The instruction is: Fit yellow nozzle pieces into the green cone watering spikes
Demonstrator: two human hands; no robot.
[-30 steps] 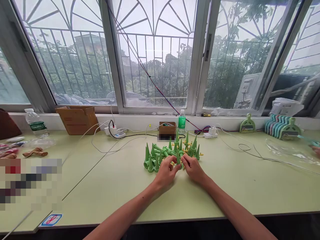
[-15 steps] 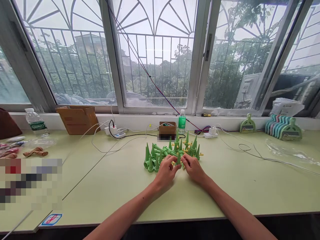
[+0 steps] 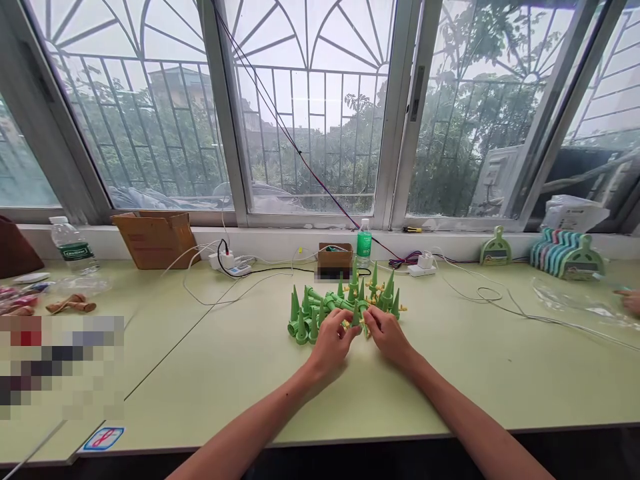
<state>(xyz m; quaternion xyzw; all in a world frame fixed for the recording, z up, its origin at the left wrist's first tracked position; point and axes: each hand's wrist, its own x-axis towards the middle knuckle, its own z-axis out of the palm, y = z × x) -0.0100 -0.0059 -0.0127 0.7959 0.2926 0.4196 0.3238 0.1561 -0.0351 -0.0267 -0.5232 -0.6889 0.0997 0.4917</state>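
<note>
My left hand (image 3: 333,339) is closed on a green plastic watering spike (image 3: 356,313), held point up between thumb and fingers. Just to its right my right hand (image 3: 385,331) is closed in a pinch; whatever lies between its fingertips is too small to make out. Around and behind both hands sits a cluster of similar green cone-shaped spikes (image 3: 301,328), some standing on their wide ends and others lying down. Small yellow valve-like pieces (image 3: 403,308) stick out among them on the right side. My hands hide part of the cluster.
Behind the cluster are a small brown box (image 3: 335,257) and a green-labelled bottle (image 3: 364,244). White cables (image 3: 493,300) cross the table. Small dustpans (image 3: 565,257) stand at the right, near another person's hand (image 3: 631,301). A cardboard box (image 3: 156,241) is at the left.
The spike in my left hand has shifted slightly, and my right fingertips sit a little apart from it. Another person's hand has appeared at the right edge.
</note>
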